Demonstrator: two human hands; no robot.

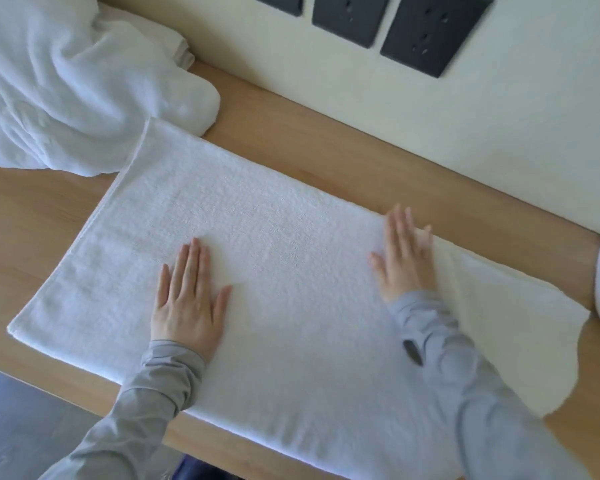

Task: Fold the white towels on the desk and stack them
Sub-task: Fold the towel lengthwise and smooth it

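This looks like a hotel-style guest room: a light wooden desk (326,157) runs along a cream wall (499,133) with three dark socket plates (433,32) just above the desk, a white terry towel (257,237) and a heap of white linen (56,81) on it, and grey floor (21,427) below its near edge.

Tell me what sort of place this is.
Probably a hotel room: a wooden desk, dark socket plates on the wall, and a heap of white linen beside the spread towel.
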